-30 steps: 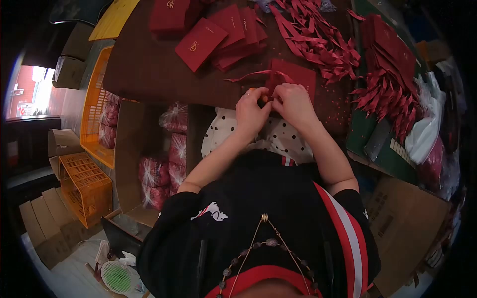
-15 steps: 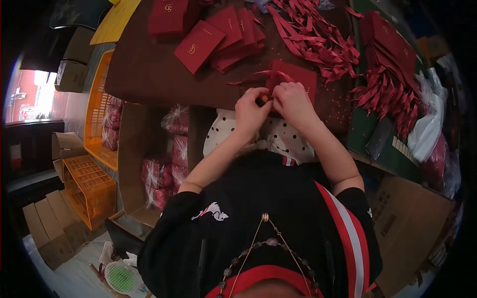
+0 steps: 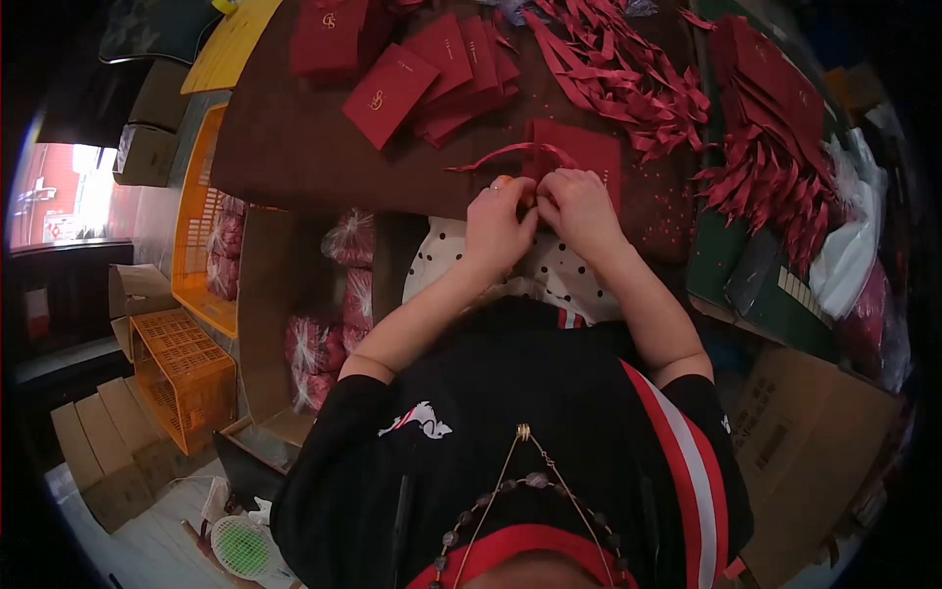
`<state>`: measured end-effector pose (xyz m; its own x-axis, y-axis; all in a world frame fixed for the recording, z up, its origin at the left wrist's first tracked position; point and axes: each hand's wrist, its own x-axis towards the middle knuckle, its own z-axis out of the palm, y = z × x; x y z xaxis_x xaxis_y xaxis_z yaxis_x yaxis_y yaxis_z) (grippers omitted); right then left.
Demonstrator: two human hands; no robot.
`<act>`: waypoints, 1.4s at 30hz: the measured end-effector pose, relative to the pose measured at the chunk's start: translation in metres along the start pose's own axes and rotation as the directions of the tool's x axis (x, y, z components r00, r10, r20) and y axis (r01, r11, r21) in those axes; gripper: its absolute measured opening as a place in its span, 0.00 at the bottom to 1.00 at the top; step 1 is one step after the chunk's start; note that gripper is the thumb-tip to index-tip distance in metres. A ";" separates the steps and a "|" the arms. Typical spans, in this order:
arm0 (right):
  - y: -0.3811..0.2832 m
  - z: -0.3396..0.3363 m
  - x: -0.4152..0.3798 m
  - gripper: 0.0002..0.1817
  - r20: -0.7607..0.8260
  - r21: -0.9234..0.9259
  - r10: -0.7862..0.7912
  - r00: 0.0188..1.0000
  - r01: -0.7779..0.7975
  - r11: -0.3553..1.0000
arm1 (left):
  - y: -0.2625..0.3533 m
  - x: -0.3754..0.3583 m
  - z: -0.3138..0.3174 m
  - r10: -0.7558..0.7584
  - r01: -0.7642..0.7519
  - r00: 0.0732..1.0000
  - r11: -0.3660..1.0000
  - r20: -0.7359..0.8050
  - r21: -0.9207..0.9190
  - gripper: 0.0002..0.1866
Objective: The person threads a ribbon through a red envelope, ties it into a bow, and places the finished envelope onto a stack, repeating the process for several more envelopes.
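Observation:
A dark red paper bag or folder (image 3: 592,144) with small printed marks lies flat at the table's near edge. From it a red ribbon (image 3: 491,155) curves out to the left. My left hand (image 3: 502,221) is closed, with a small orange object (image 3: 504,181) showing at its fingers; most of that object is hidden. Against it, my right hand (image 3: 579,208) pinches at the folder's lower edge, its fingertips bent in around the ribbon's end. The exact grip point is covered by the fingers.
Several red printed folders (image 3: 391,95) lie left of centre on the brown table (image 3: 285,147). A heap of red ribbons (image 3: 628,83) is at the back. More ribboned folders (image 3: 770,108) are piled on the right. Cardboard boxes and an orange crate (image 3: 186,378) stand at the left.
My left hand has turned slightly, so the orange object shows higher, by the fingertips. My right hand has shifted slightly downward. The ribbon's loose end has moved a little left.

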<state>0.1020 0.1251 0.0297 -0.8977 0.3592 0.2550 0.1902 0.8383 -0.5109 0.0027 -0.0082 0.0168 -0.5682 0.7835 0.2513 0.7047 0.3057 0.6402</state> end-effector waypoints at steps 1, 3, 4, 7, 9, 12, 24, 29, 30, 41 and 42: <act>-0.001 -0.003 0.000 0.05 0.000 0.001 0.002 1.000 -0.002 1.000 | -0.007 0.004 -0.002 -0.026 0.037 0.998 0.979 0.056 -0.200 0.16; -0.001 -0.009 0.000 0.06 -0.081 -0.048 0.082 0.993 -0.086 0.995 | -0.027 0.011 -0.006 -0.043 0.136 0.978 0.877 0.205 -0.461 0.19; 0.003 -0.009 -0.002 0.07 -0.095 -0.065 0.053 0.994 -0.059 0.996 | -0.033 0.017 -0.009 -0.038 0.130 0.978 0.878 0.204 -0.460 0.19; 0.008 -0.006 -0.002 0.06 -0.130 -0.102 -0.022 0.991 0.008 0.995 | -0.031 0.024 -0.017 0.022 0.079 0.961 0.934 0.275 -0.349 0.19; 0.011 -0.002 -0.002 0.07 -0.141 -0.034 -0.022 0.990 0.017 0.999 | -0.018 0.024 -0.019 -0.044 0.062 0.972 0.995 0.232 -0.073 0.18; 0.013 0.009 -0.005 0.08 -0.199 0.030 -0.037 0.979 0.044 0.999 | -0.031 0.032 -0.011 0.057 -0.060 0.972 0.998 0.229 0.007 0.16; 0.026 0.008 -0.025 0.51 -0.301 0.067 0.116 0.946 -0.101 0.993 | -0.027 0.018 -0.012 0.150 -0.164 0.983 0.977 0.103 0.140 0.07; 0.046 0.011 -0.029 0.52 -0.251 -0.062 0.100 0.963 -0.119 0.991 | -0.076 0.012 -0.061 0.063 -0.022 0.988 0.958 -0.138 0.286 0.04; 0.045 0.012 -0.029 0.52 -0.230 -0.073 0.101 0.968 -0.120 0.990 | -0.079 0.004 -0.064 0.038 -0.005 0.995 0.944 -0.095 0.330 0.05; 0.028 -0.039 -0.038 0.55 0.194 -0.013 0.036 0.980 -0.034 0.999 | -0.041 -0.009 -0.012 0.469 -0.555 0.822 0.788 0.324 0.268 0.29; 0.028 -0.047 -0.037 0.55 0.189 -0.018 0.037 0.981 -0.035 0.999 | -0.037 -0.007 -0.009 0.525 -0.574 0.817 0.785 0.239 0.235 0.25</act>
<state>0.1588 0.1545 0.0443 -0.9488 0.3065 0.0763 0.2285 0.8327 -0.5044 -0.0232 -0.0304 -0.0018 0.0079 0.9299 0.3678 0.9787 -0.0826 0.1878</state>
